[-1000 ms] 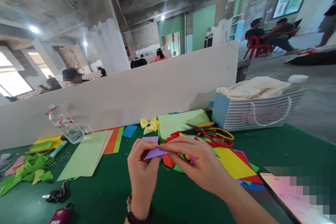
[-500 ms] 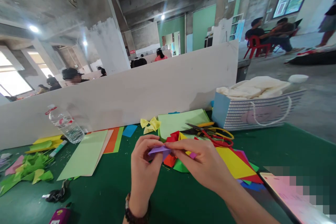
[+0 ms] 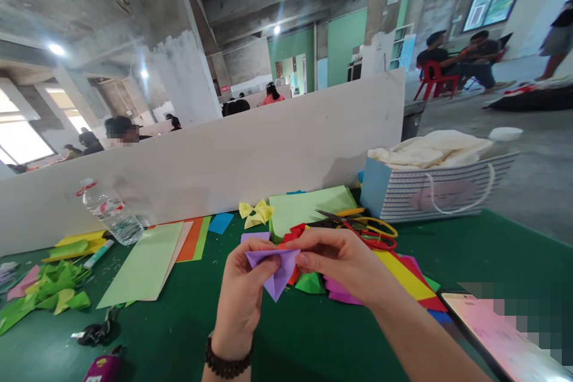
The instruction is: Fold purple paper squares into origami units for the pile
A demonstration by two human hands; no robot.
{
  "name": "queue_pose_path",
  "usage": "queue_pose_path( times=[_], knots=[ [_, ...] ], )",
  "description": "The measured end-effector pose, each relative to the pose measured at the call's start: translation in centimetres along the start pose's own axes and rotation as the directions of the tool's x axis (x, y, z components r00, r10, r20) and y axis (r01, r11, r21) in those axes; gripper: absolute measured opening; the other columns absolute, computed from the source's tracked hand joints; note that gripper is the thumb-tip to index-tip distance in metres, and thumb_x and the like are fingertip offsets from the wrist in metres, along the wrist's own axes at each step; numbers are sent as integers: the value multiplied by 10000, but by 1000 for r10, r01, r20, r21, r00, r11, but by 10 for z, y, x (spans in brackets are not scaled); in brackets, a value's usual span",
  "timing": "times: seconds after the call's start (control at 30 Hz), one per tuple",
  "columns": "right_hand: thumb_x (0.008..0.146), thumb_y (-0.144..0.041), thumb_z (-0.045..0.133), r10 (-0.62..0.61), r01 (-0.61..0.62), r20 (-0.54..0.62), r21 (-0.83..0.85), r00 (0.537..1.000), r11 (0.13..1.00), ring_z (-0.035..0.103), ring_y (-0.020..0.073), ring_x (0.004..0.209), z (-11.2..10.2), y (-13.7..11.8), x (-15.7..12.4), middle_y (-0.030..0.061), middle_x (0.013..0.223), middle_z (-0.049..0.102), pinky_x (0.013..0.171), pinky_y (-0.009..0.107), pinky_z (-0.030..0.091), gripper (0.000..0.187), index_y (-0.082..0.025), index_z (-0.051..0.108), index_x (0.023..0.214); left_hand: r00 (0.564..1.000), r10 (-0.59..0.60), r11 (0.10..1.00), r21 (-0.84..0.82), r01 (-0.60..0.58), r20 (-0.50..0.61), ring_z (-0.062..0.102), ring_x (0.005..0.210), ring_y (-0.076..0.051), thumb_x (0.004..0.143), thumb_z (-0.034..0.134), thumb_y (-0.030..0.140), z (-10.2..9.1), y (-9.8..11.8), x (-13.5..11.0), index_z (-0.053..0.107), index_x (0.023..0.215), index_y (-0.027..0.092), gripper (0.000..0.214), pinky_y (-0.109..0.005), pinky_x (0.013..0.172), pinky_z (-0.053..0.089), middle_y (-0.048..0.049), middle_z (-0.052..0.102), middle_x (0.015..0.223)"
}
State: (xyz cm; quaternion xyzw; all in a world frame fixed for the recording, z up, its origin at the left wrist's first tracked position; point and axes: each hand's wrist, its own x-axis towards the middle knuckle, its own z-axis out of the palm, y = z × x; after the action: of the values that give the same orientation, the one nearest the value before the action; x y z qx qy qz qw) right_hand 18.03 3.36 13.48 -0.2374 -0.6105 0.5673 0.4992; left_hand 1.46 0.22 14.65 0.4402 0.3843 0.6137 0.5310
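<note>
A folded purple paper (image 3: 275, 271), triangular with its tip pointing down, is held above the green table (image 3: 188, 328) between both my hands. My left hand (image 3: 242, 295) pinches its left edge with thumb and fingers closed. My right hand (image 3: 344, 262) pinches its right top corner. Just behind the hands lies a pile of coloured paper scraps (image 3: 403, 277) in red, yellow, green and magenta. A small purple paper piece (image 3: 255, 237) lies flat on the table behind my left hand.
Red and yellow scissors (image 3: 367, 233) lie on light green sheets (image 3: 308, 206) beside a striped gift bag (image 3: 430, 191). A yellow paper bow (image 3: 256, 212), a water bottle (image 3: 110, 215), a glue stick (image 3: 99, 253) and green scraps (image 3: 49, 289) sit left. A white partition (image 3: 201, 161) backs the table.
The purple paper was turned from a flat, edge-on fold to a downward-pointing triangle facing me. Both hands shifted slightly left and lifted a little from the scrap pile.
</note>
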Motion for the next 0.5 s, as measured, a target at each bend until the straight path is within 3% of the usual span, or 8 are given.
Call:
queue_pose_path(
  times=[0.2, 0.5],
  knots=[
    [684, -384, 792, 9, -9, 12, 50, 1000, 999, 575, 88, 555, -2, 0, 0, -12, 607, 607, 527, 213, 505, 201, -199, 744, 747, 999, -41, 999, 5, 41, 26, 564, 635, -92, 591, 788, 188, -1, -2, 1, 673, 670, 158, 143, -202, 553, 460, -12, 612, 796],
    [702, -390, 780, 45, -46, 27, 25, 999, 999, 590, 100, 582, -6, 1, -1, 1, 632, 638, 551, 230, 506, 208, -202, 745, 785, 998, -37, 999, 7, 36, 59, 587, 640, -94, 614, 802, 210, -1, -5, 3, 682, 684, 166, 145, -198, 575, 474, -7, 629, 788]
  ],
)
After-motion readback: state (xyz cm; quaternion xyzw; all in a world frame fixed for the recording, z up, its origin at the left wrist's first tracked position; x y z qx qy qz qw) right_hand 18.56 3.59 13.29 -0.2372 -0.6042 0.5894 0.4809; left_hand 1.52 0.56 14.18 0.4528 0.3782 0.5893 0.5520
